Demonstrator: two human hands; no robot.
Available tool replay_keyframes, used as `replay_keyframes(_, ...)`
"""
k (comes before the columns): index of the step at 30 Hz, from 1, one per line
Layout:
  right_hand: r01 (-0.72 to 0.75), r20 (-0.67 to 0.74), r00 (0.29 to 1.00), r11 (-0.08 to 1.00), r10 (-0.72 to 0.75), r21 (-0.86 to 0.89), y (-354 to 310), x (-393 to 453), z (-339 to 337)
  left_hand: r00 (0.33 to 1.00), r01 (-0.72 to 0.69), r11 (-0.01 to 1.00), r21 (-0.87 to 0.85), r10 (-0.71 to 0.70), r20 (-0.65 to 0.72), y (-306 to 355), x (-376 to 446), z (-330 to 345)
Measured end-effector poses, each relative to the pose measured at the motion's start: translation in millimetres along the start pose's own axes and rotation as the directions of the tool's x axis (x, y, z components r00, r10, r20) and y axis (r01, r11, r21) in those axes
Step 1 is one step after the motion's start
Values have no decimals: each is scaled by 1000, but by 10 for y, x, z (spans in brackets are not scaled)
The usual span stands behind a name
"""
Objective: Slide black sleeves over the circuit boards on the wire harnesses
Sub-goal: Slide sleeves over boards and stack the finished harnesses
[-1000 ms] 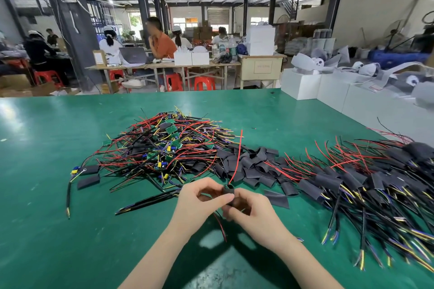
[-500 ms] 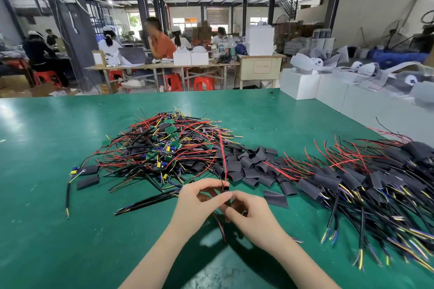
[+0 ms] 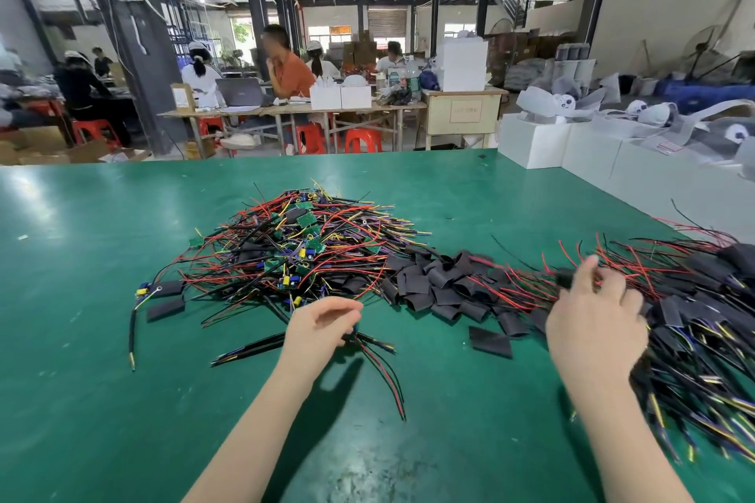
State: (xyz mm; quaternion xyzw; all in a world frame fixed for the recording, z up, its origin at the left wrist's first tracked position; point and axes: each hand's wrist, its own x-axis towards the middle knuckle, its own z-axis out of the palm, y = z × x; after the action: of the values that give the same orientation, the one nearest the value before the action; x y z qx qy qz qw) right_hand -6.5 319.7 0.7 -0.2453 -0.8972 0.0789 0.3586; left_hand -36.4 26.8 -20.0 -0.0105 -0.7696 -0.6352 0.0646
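Our left hand (image 3: 322,323) has its fingers (image 3: 347,312) loosely curled, thumb and forefinger pinching the near end of a thin red-and-black wire pair (image 3: 382,368) that trails toward us over the green bench (image 3: 81,380). Our right hand (image 3: 592,323) reaches over the right pile, fingers half spread; a small black sleeve-covered piece (image 3: 566,278) sits at the thumb tip, but motion blur means we cannot tell whether it is gripped. Three heaps: bare harnesses with green circuit boards (image 3: 306,249) at centre-left, loose flat black sleeves (image 3: 433,282) in the middle, sleeved harnesses (image 3: 702,323) on the right; each too many to count. Apart from the heaps, one flat sleeve (image 3: 490,341) lies between our hands, two more (image 3: 165,308) far left beside a stray harness.
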Motion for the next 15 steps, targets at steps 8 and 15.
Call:
replay_keyframes(8,98,127,987,995,-101,28,-96,-169,95,989,-59,991,121,74,-126,-27,67,-131)
replay_keyframes(15,421,460,791,905,-403,68,-382,-437,189,953,-86,775,626,247,-176,-101,124,-316)
